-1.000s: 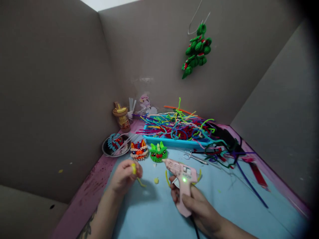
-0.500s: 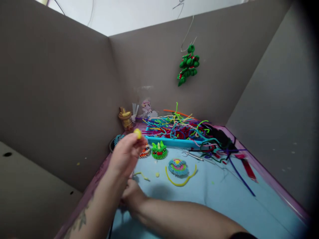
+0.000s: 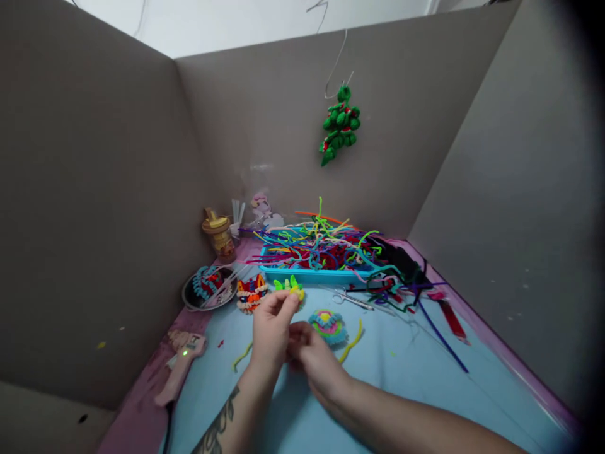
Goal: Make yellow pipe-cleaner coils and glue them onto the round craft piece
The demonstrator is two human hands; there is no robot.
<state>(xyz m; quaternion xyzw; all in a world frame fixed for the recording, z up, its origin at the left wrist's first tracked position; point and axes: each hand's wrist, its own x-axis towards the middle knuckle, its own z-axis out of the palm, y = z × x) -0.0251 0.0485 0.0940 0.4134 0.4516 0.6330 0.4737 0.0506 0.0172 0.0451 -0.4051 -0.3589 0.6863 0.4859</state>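
My left hand (image 3: 274,325) pinches a small yellow fuzzy piece (image 3: 298,293) between thumb and fingertips, in front of a green chenille dragon face (image 3: 283,285). Just below and to its right, my right hand (image 3: 314,353) has its fingers curled together; what they hold, if anything, is hidden. Beyond the right hand lies a blue, green and pink chenille piece (image 3: 328,326) with a yellow centre. A yellow chenille stem (image 3: 352,342) curves beside it, partly covered by my hand. An orange and blue chenille face (image 3: 252,294) sits left of the green one.
A pink glue gun (image 3: 179,372) with a green light lies at left. Behind it stands a round dish (image 3: 193,305) holding a blue and red piece. A blue tray (image 3: 307,276) overflows with chenille stems. Scissors (image 3: 352,300) lie before it. A green ornament (image 3: 341,123) hangs on the back wall.
My right hand has come away from the far left, below my left forearm, to beside my left hand. My left hand has lowered with the yellow piece. The glue gun and dish now show.
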